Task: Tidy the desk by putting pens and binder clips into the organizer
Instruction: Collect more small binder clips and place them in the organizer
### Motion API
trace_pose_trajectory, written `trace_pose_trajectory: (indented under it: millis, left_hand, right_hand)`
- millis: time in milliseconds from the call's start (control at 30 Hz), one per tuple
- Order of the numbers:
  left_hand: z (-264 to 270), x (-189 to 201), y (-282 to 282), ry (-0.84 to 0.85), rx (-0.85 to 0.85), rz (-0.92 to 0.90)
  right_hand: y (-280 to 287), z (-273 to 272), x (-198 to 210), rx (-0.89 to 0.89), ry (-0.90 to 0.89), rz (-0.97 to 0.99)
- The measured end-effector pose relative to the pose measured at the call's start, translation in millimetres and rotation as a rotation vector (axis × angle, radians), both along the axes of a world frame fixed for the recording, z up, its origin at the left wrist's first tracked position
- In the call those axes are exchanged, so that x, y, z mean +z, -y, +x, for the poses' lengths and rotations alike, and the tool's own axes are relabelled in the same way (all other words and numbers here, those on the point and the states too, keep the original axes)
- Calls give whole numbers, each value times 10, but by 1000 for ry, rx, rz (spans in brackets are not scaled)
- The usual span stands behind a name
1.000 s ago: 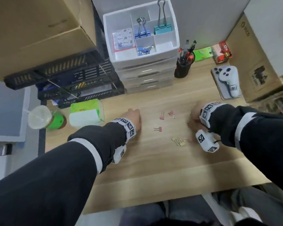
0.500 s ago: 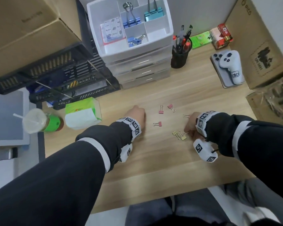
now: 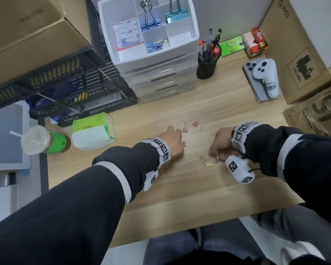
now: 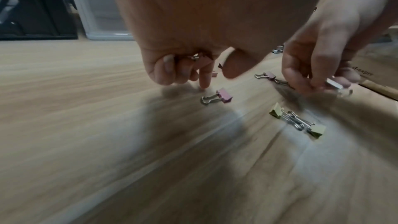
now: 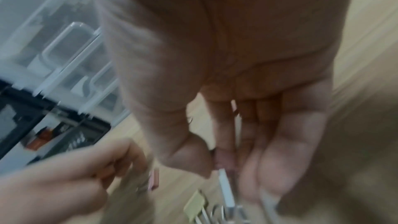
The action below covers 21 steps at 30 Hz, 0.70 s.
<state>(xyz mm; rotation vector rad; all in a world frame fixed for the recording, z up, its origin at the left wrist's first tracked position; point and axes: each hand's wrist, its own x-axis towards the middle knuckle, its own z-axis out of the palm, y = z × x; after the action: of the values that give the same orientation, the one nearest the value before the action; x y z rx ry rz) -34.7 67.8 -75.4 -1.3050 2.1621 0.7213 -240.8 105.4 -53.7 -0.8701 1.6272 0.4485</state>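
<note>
Small binder clips lie loose on the wooden desk [image 3: 180, 188]: pink clips [image 3: 185, 127] and a pair of yellow clips [image 3: 204, 159]. My left hand [image 3: 177, 139] hovers by one pink clip [image 4: 217, 97]. Its fingers curl round a binder clip [image 4: 194, 56] in the palm, and the index finger points down at the desk. My right hand [image 3: 215, 155] pinches a silver-white clip [image 4: 336, 84] between thumb and fingers, just right of the yellow clips [image 4: 297, 120]. The white organizer [image 3: 193, 40] stands at the back with larger clips in its top tray.
A black mesh pen cup [image 3: 206, 68] full of pens stands right of the organizer. A controller on a phone [image 3: 264, 79] and cardboard boxes [image 3: 302, 54] line the right side. A tissue pack [image 3: 93, 133], a lidded drink cup [image 3: 38, 140] and black trays [image 3: 52, 83] sit left.
My right hand has moved left and nearer to the yellow clips and now pinches a silver-white clip. My left hand has shifted right, closer to the pink clips.
</note>
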Motion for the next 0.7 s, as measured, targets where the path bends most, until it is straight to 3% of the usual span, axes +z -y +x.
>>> trace_pose_trajectory:
  millis: [100,267,400,567,700]
  left_hand:
    - [-9,-22,-4,-62,-80,-17]
    - [-65,-84,-1,-39,-122,-61]
    - [-145,-109,11,23,-178,-81]
    - [-178,-146,-55,36,-192,-168]
    - [-115,-93,0,-30,-59,-115]
  right_hand:
    - [6,-190,-11,-245,166,71]
    - [48,-414,-40,-820,390,-107]
    - [121,-475,-65,-971,430,-120]
    - [109,-457,-99,-887,365,-267]
    - [83,-415,-144,-240,-54,-519]
